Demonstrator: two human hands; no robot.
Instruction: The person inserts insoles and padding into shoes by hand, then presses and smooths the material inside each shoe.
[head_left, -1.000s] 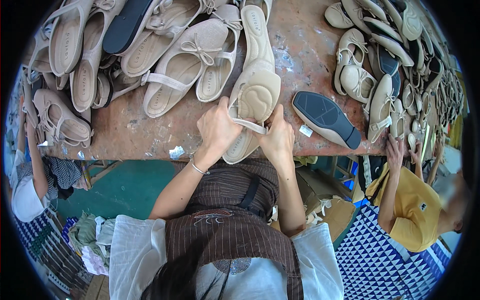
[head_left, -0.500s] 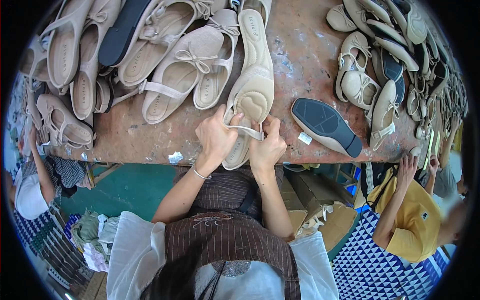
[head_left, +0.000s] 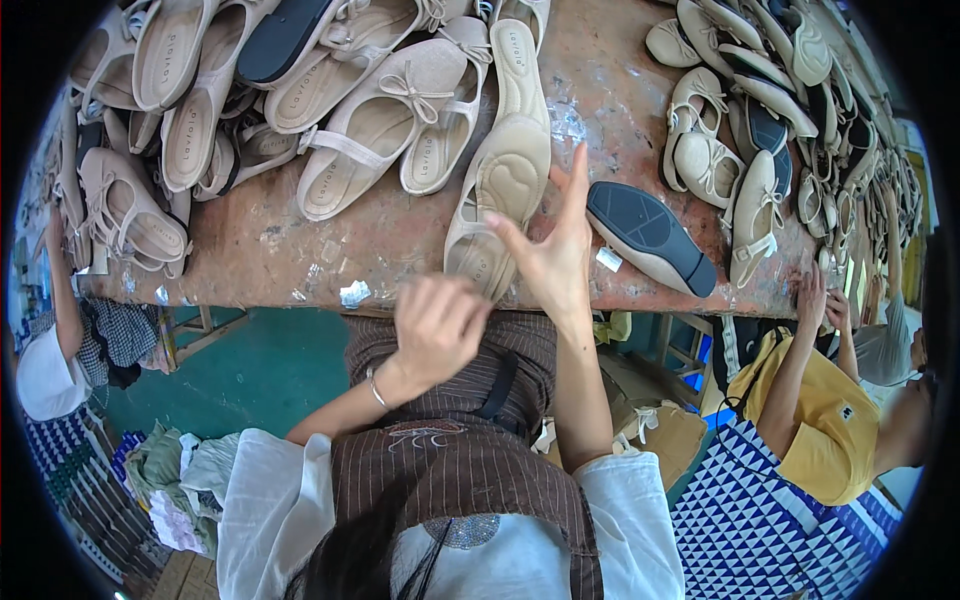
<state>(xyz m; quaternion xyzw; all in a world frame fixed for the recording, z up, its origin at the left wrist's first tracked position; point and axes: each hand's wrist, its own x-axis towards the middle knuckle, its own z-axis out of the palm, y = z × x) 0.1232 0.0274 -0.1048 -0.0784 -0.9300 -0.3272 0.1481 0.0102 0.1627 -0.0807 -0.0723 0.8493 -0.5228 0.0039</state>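
A beige shoe [head_left: 466,238] lies sole down in front of me at the table's near edge. A loose beige insole [head_left: 517,75] with a heart-shaped cushion rests over its toe, the narrow end pointing away. My right hand [head_left: 555,255] is open beside the shoe, index finger stretched away and thumb over the insole's near end. My left hand [head_left: 438,325] is closed with curled fingers, slightly blurred, by the shoe's heel end; whatever it may hold is hidden. To the right, another shoe [head_left: 650,235] lies with its black sole up.
Beige bow shoes [head_left: 385,120] are heaped at the left of the worn table [head_left: 260,250], and another pile [head_left: 770,90] stands at the right. A cardboard box [head_left: 660,430] sits below the edge. A person in a yellow top [head_left: 810,420] works at the right, another person at the left.
Both hands have let go of the shoe's sides and strap area. My left hand drew back toward me and curled; my right hand spread its fingers. The view shifted slightly.
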